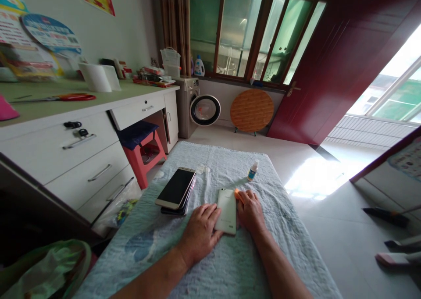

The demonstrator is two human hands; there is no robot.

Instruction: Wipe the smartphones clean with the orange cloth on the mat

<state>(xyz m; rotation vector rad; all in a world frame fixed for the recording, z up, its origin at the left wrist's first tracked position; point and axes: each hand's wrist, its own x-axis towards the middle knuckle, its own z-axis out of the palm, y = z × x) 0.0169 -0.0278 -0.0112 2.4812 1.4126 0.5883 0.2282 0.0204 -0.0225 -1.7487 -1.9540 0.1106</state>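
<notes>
A white phone [226, 209] lies face down on a pale blue towel [210, 255] spread over a table. My left hand [199, 233] rests flat beside the phone's left edge, fingers together and touching it. My right hand [250, 210] sits against the phone's right edge, fingers curled round a small orange thing [237, 191] at the phone's upper right corner. A stack of two phones [176, 190], a gold one on top of a dark one, lies to the left. A small white bottle with a blue label [253, 170] stands further back on the towel.
A white desk with drawers [82, 145] runs along the left wall, with red scissors [70, 97] on top and a red stool [143, 147] under it. A washing machine [195, 106], a round wooden tabletop [251, 110] and a red door [335, 62] stand at the back. A green bag [42, 268] lies at bottom left.
</notes>
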